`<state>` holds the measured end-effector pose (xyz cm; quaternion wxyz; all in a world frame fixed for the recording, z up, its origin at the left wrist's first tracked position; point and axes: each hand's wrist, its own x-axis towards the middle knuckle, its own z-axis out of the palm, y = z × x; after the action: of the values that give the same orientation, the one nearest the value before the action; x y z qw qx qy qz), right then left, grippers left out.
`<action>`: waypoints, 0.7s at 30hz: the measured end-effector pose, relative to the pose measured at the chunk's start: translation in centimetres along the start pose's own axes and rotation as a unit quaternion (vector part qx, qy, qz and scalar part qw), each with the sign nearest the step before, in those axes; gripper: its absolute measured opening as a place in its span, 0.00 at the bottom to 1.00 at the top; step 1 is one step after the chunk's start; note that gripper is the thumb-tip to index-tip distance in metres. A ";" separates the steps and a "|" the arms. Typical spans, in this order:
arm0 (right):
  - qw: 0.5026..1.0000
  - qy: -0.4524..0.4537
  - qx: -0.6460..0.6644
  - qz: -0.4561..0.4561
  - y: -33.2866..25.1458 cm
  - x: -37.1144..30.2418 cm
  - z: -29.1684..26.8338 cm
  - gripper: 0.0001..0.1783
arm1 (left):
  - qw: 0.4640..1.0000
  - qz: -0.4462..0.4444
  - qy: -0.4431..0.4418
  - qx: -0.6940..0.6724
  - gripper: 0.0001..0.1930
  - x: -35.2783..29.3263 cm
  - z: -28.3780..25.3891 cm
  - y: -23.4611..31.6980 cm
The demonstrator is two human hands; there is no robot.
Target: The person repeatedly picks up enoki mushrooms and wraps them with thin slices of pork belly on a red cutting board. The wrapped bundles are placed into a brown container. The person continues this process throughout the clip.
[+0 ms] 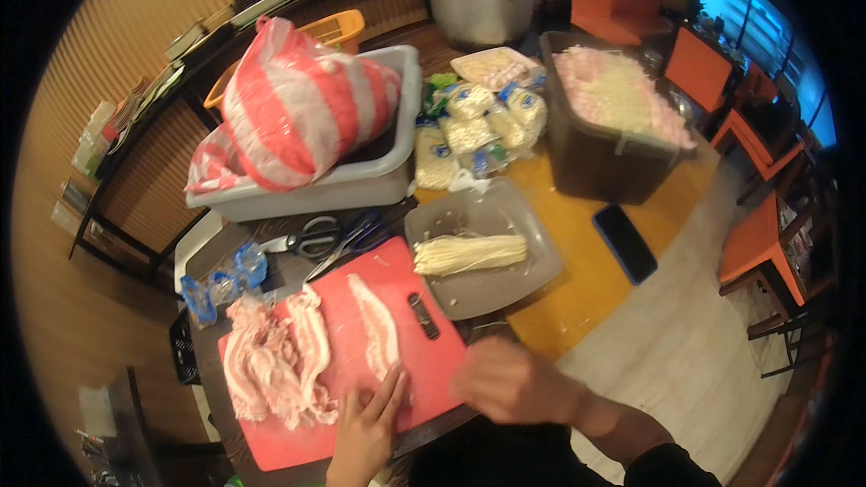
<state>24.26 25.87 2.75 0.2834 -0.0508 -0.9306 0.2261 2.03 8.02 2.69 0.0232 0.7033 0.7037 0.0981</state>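
A red cutting board (347, 388) lies at the table's near edge. On its left part is a loose heap of thin raw meat slices (275, 356), pink with white fat. One single meat slice (373, 320) is laid out lengthwise beside the board's dark handle slot. My left hand (368, 419) rests at this slice's near end, its fingers stretched out and touching it. Over the board's right edge hovers my right hand (510, 383). Its fingers are curled inward but smeared by motion, so what they hold, if anything, is hidden. A grey tray (487, 293) holds a bundle of enoki mushrooms (471, 253).
Two pairs of scissors (338, 239) and crumpled blue-and-clear wrappers (225, 284) lie behind the board. Farther back are a grey tub (298, 201) with a striped bag (293, 108), packaged mushrooms (469, 131), and a dark bin (595, 158) of pink-and-white rolls. A phone (624, 243) sits right.
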 end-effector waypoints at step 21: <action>0.983 0.013 -0.010 0.182 14.5 6.2 -4.5 0.07 | 0.943 0.098 -0.060 -0.313 0.30 26.0 -0.4 -4.2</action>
<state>21.06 41.95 2.74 0.2494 -0.2248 -0.9041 0.2642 -2.43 33.84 5.09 0.2742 0.7309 0.5622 0.2730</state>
